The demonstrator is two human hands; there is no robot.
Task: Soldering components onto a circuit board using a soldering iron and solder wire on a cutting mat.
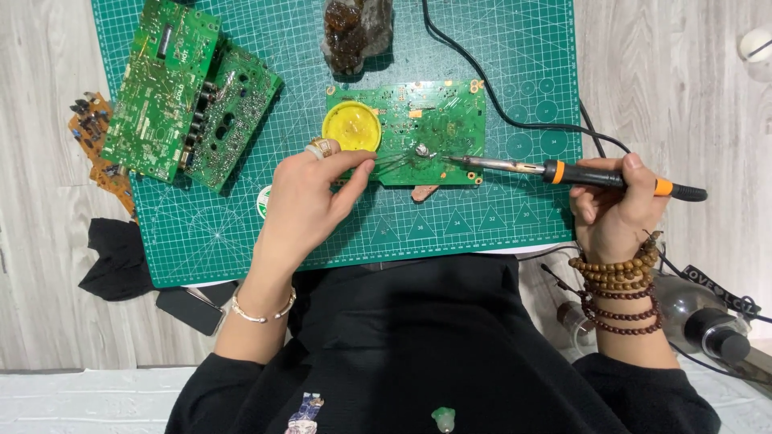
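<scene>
Head view, straight down, close over mat (498,48)

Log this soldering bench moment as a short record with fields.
left hand: left hand feeds thin solder wire onto the green circuit board
right hand: right hand has a grip on the soldering iron, tip on the board
beside board: round yellow tin
surface: green cutting mat
spare parts: two green boards stacked at the mat's upper left corner

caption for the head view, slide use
Right hand holds soldering iron to green circuit board; left hand feeds solder wire, on cutting mat.
</scene>
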